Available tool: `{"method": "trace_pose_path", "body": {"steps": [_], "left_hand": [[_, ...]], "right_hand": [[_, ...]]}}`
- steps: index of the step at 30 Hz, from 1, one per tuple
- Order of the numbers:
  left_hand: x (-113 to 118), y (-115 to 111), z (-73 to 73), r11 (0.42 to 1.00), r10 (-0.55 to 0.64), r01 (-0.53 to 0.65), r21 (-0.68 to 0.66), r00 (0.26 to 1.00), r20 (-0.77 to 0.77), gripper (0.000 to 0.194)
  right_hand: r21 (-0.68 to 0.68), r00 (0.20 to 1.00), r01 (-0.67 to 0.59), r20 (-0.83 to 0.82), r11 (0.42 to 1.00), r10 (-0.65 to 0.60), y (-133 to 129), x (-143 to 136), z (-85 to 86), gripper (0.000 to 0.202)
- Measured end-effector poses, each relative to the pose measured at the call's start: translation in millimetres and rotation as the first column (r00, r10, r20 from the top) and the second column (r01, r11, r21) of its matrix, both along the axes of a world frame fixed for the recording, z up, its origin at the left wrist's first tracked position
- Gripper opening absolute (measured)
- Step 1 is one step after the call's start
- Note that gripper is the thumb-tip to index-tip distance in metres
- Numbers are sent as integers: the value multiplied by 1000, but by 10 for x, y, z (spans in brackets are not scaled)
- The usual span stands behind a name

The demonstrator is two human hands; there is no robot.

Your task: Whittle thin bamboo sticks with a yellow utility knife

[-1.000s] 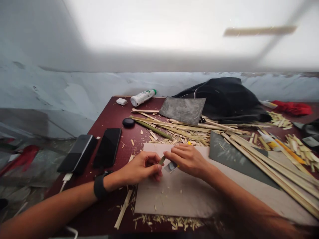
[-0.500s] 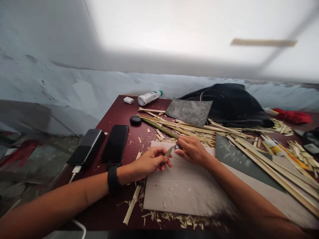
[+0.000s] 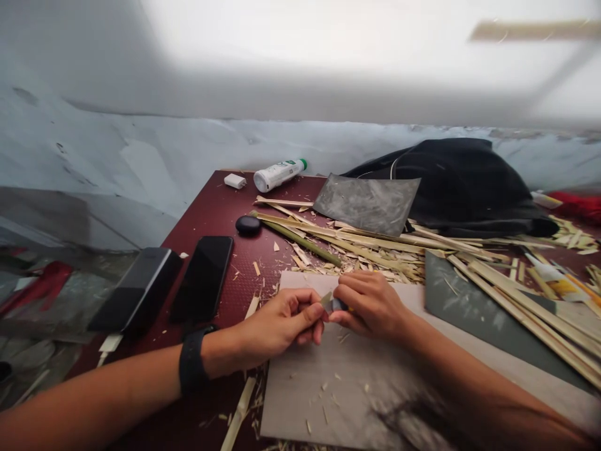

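Note:
Over the pale board (image 3: 300,401), my left hand (image 3: 286,316) is closed, pinching a small pale green bamboo piece (image 3: 325,299) between thumb and fingers. My right hand (image 3: 370,304) is wrapped round what looks like a small knife (image 3: 337,305); only its grey front end shows, the rest lies hidden in the fist. The front end is right beside the bamboo piece, and both hands nearly meet. Behind them a green bamboo stick (image 3: 300,241) lies among split bamboo strips (image 3: 366,241). Fine shavings are scattered over the board.
To the left lie a phone (image 3: 203,275), a power bank (image 3: 134,291) with a white cable and a black oval case (image 3: 248,225). A white bottle (image 3: 279,175), a charger plug (image 3: 235,181), a grey sheet (image 3: 366,200) and black cloth (image 3: 460,188) lie behind. Long strips (image 3: 530,313) cover the right.
The view has shifted closer and slightly to the right. My right hand has turned its knuckles up, and the bamboo piece and the knife's front end are nearer each other.

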State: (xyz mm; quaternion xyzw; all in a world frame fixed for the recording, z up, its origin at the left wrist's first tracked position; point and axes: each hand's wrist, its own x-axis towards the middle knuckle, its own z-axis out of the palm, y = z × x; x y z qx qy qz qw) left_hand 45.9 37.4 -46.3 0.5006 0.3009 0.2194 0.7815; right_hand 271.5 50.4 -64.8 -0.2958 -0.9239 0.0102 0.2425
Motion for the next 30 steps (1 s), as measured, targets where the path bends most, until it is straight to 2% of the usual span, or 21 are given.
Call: {"method": "trace_pose_path", "body": {"steps": [6,8,11,12,14,17,21,24,30], "left_hand": [[-37,27,-22,998,-24,24,-64,1000,-7,34],[-37,26,-12,996,-51,49,-80,999,-12,32],[-22,19,2,992,-82,79,-98,996,-22,32],[-14,19,2,992,-74,71,-108,997,-22,32],[0,24,-6,990,-37,35,-136,999,-12,31],[13,32,-26,988,-1,0,-157,1000,-4,32],[10,27,-34,992,4,-5,-130,1000,-11,34],[5,19,-23,995,-6,4,-101,1000,-18,34],[1,21,-20,996,-11,7,-87,999,-46,36]], "right_hand": [[11,1000,12,13,1000,-12,40,53,8,43],[6,993,114,-21,994,-114,100,159,12,40],[4,927,362,-102,932,-360,167,321,41,33],[16,914,395,-111,918,-391,168,347,54,32],[30,937,343,-87,939,-340,136,337,75,34],[4,984,176,-35,984,-175,48,209,77,40],[-22,998,48,28,999,-48,-17,70,41,47],[-28,999,26,40,999,-25,-26,40,18,48],[0,996,75,55,997,-75,-46,22,-7,46]]}}
